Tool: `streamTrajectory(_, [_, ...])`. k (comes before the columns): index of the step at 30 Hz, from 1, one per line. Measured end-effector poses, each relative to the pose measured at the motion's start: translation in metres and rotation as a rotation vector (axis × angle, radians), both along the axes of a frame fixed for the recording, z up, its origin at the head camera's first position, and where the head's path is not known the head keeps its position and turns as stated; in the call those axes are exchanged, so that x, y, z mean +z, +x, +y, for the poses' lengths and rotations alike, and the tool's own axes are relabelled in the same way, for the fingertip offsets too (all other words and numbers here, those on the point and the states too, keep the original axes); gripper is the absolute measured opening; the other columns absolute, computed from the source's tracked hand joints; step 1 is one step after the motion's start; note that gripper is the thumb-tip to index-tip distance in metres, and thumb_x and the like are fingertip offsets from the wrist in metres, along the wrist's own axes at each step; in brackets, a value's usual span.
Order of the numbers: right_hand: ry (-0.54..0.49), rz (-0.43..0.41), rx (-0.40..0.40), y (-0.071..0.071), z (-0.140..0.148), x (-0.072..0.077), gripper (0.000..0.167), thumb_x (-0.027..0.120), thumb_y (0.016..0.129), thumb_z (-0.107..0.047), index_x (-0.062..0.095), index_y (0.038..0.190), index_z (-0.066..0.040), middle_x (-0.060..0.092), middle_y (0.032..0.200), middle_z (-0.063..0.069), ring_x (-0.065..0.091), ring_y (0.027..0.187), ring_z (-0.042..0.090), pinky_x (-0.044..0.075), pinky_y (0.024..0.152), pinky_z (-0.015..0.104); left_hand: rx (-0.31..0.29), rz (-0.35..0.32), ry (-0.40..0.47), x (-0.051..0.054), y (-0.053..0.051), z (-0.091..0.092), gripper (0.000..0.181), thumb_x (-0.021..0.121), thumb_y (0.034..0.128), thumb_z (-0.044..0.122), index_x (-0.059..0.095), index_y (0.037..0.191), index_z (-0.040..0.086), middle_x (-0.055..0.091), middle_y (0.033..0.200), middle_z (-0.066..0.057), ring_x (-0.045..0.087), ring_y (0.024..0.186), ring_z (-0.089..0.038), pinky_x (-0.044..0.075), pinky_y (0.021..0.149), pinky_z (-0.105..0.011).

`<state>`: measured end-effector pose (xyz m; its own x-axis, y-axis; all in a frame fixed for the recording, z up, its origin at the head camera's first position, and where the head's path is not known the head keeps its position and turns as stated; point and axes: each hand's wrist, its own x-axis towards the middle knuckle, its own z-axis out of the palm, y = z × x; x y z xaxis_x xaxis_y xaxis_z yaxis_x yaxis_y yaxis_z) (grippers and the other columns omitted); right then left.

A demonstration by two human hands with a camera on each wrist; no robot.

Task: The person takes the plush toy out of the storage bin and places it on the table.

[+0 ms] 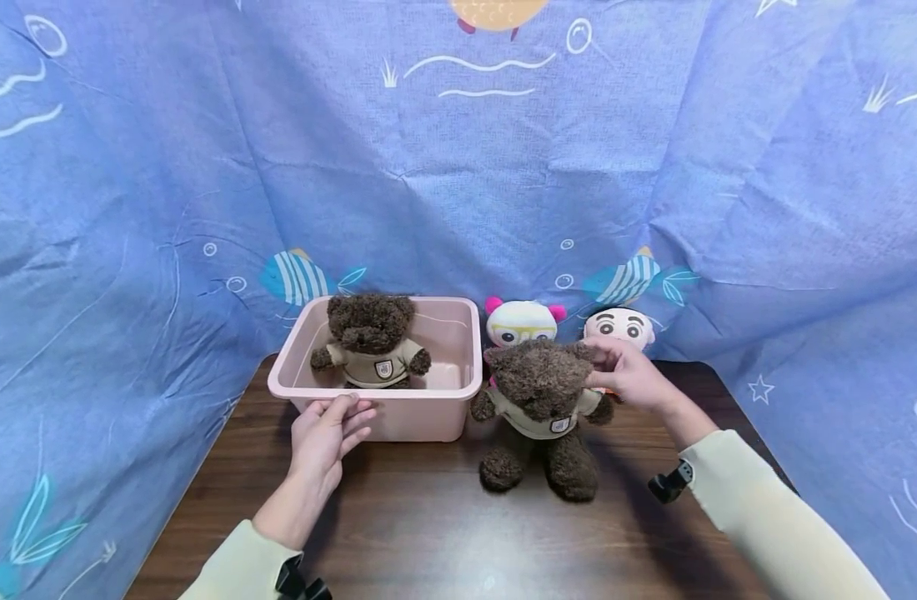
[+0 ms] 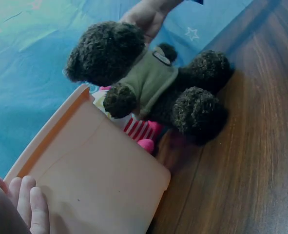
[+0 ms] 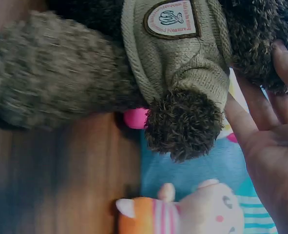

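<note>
My right hand (image 1: 629,372) grips a dark brown teddy bear (image 1: 539,379) by the side of its head, thumb in front and fingers behind. This bear wears a beige knit sweater (image 3: 175,53) with a shield badge and is upright over the table, right of a pink plastic bin (image 1: 421,417). At the bin's front rim, my left hand (image 1: 331,437) holds on with the thumb at the rim and the fingers (image 2: 39,207) against the outer wall. A similar teddy bear (image 1: 372,325) sits inside the bin, facing me.
Behind the held bear stands a white plush toy with pink ears (image 1: 522,321), partly hidden. To its right is a plush doll with thick black eyebrows (image 1: 618,325). A blue sea-patterned cloth (image 1: 458,208) hangs behind and beside the brown wooden table (image 1: 428,533).
</note>
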<state>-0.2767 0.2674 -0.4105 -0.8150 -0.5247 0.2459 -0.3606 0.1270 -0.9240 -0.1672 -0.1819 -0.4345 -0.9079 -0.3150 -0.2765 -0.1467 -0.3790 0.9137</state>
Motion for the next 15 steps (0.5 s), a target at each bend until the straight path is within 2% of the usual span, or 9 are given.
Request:
streamTrajectory(4, [0.002,0.021,0.002,-0.001,-0.002,-0.028,0.049,0.062,0.082,0.02,0.058,0.128,0.004,0.074,0.092,-0.005,0.067,0.074,0.005,0.057,0.06,0.02,0.005,0.004,0.007,-0.002,0.0,0.0,0.016,0.062,0.0993,0.013,0.052,0.11,0.006,0.078,0.08,0.006,0.077,0.079,-0.009,0.063,0.069,-0.026])
streamTrajectory(8, [0.037,0.002,-0.051,-0.001,0.001,-0.05,0.056,0.062,0.081,0.021,0.043,0.134,0.021,0.067,0.086,-0.011,0.06,0.074,0.0,0.053,0.06,0.017,0.003,0.004,0.007,-0.002,0.0,0.0,0.015,0.06,0.1005,0.013,0.05,0.109,0.006,0.077,0.08,0.007,0.077,0.08,-0.009,0.064,0.072,-0.028])
streamTrajectory(11, [0.028,-0.02,-0.078,0.0,0.004,-0.056,0.062,0.062,0.083,0.017,0.036,0.139,0.024,0.064,0.09,-0.011,0.059,0.082,0.0,0.055,0.068,0.017,-0.002,0.008,0.002,-0.002,-0.001,0.0,0.015,0.06,0.1008,0.013,0.049,0.109,0.007,0.077,0.08,0.007,0.077,0.08,-0.009,0.064,0.072,-0.028])
streamTrajectory(15, [-0.019,-0.095,-0.033,0.001,0.002,-0.052,0.059,0.059,0.093,0.006,0.034,0.146,0.016,0.062,0.121,-0.001,0.06,0.106,-0.001,0.056,0.088,0.02,-0.006,0.014,0.005,-0.002,-0.001,0.0,0.015,0.06,0.1009,0.013,0.049,0.108,0.007,0.077,0.08,0.007,0.077,0.08,-0.009,0.064,0.072,-0.028])
